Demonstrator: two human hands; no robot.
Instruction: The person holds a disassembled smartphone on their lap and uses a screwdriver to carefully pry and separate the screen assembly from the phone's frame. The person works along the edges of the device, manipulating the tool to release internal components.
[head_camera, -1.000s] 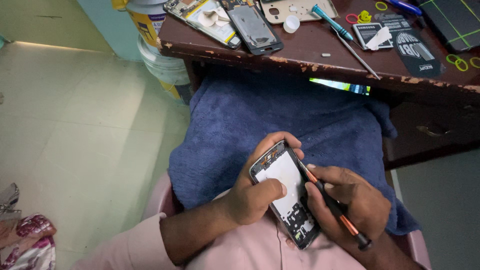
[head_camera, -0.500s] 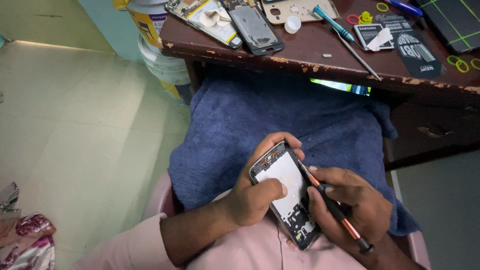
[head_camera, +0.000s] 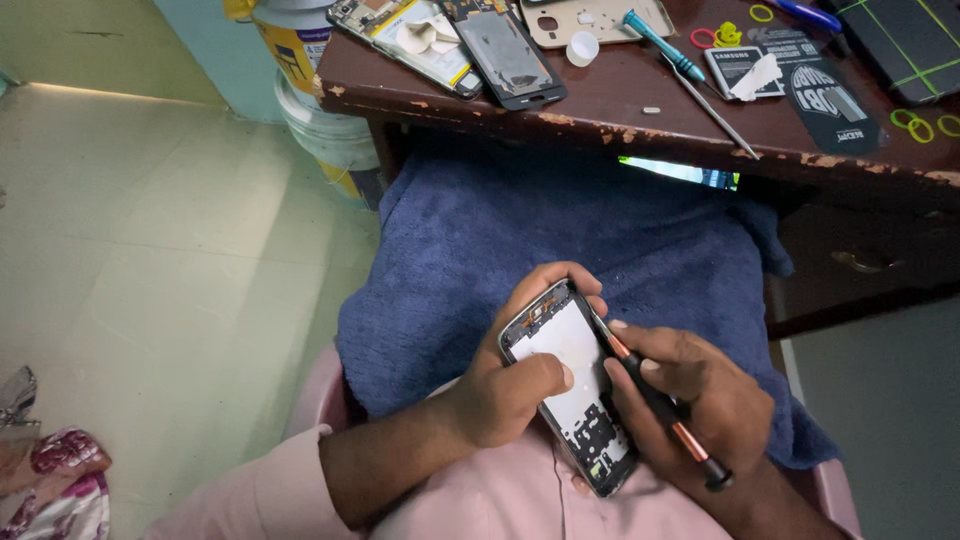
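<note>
**Mia:** What is way over on the left?

**Sam:** A flowery cloth (head_camera: 45, 480) on the pale floor (head_camera: 150, 250). Next come two paint buckets (head_camera: 315, 90), one on top of the other, just beside the corner of the brown wooden desk (head_camera: 620, 105).

**Mia:** And what is in the lap?

**Sam:** A blue towel (head_camera: 500, 230) is spread over the knees, and it goes under the desk edge. The person wears a pink shirt (head_camera: 480, 505).

**Mia:** What does the left hand (head_camera: 505, 390) do?

**Sam:** It holds an opened phone (head_camera: 570, 390) over the towel, close to the tummy. The fingers curl round the far end and the thumb presses flat on the white plate inside. The phone lies slanted, with dark little parts at its near end.

**Mia:** And the right hand (head_camera: 700, 395)?

**Sam:** Its fingers are pinched tight on a thin black and orange tool (head_camera: 665, 420). The tool lies along the phone's right edge. Its tip is right at the edge near the top, but I cannot tell if it goes in.

**Mia:** What is on the desk?

**Sam:** Two more opened phones (head_camera: 460, 40), a beige back cover (head_camera: 600, 18), a small white cap (head_camera: 582, 48), a blue screwdriver (head_camera: 665, 45), a phone battery (head_camera: 755, 70), yellow and red rubber rings (head_camera: 720, 35), and a dark mat with green lines (head_camera: 900, 40).
</note>
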